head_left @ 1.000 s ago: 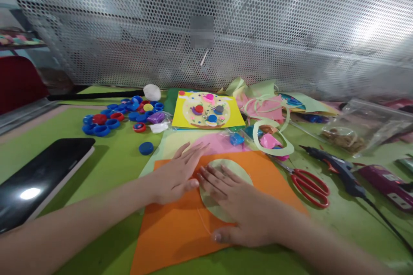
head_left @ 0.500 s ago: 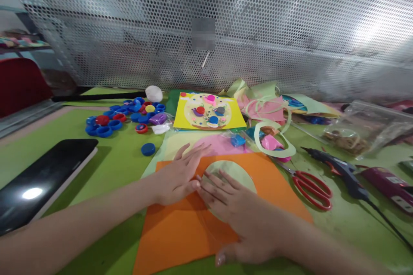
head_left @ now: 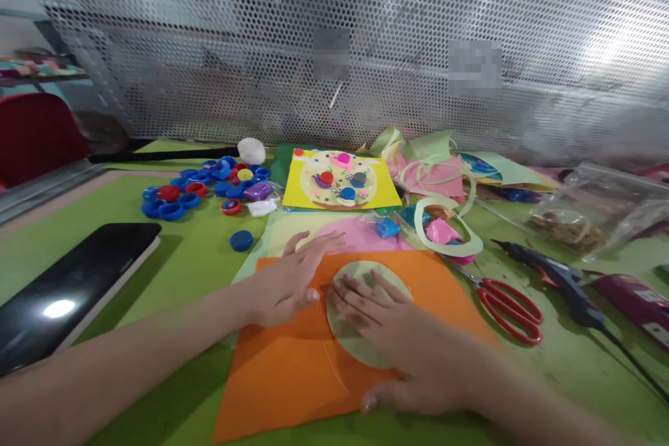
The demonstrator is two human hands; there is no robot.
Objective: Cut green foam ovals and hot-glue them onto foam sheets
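Observation:
An orange sheet of paper [head_left: 282, 376] lies on the green table in front of me. On it sits a pale green paper circle [head_left: 360, 348], partly covered by my right hand [head_left: 402, 334]. That hand rests flat on the circle with its fingers stretched out and the thumb spread over the orange sheet's near part. My left hand [head_left: 285, 286] lies flat at the sheet's upper left, fingers extended, just left of the circle and apart from it. Neither hand grips anything.
Beyond the sheet stands a yellow card [head_left: 293, 188] decorated with bottle caps. Blue and red bottle caps [head_left: 172, 209] and a phone [head_left: 78, 286] lie left. Red-handled scissors [head_left: 509, 306], a glue gun [head_left: 564, 282], paper scraps [head_left: 433, 178] and a plastic bag [head_left: 585, 209] lie right.
My right hand has slid slightly right and away from my left hand, which stays nearly in place. More of the circle's left and lower edge now shows.

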